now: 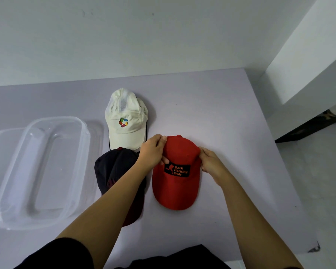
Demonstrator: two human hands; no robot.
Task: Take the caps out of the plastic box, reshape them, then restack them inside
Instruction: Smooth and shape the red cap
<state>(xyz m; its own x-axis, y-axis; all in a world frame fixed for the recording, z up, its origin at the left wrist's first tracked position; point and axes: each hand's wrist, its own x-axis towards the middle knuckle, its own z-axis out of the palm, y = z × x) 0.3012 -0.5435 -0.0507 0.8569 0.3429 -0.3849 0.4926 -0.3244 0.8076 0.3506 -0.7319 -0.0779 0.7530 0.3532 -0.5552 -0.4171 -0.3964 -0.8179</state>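
A pale lilac tabletop (211, 113) is seen from above, set against a white wall (124, 35).

A bright red fabric cap (177, 183) with a black patch lettered "Back Packing Gear" is laid on the tabletop, brim toward the viewer. Its crown is gripped from both sides: the left hand (152, 152) is closed on the crown's left edge, thumb on the front panel and fingers curled over the top; the right hand (209, 162) is pinched on the crown's right edge.

A cream-white cap (126, 121) with mesh panels and a multicoloured logo is laid farther back, just left of the red cap.

A dark navy cap (114, 167) is placed in front of the cream one, partly hidden by the left forearm.

A clear, rectangular plastic box (16, 171) with rounded corners is stood at the far left, apart from the caps; a clear lid appears to be under it.
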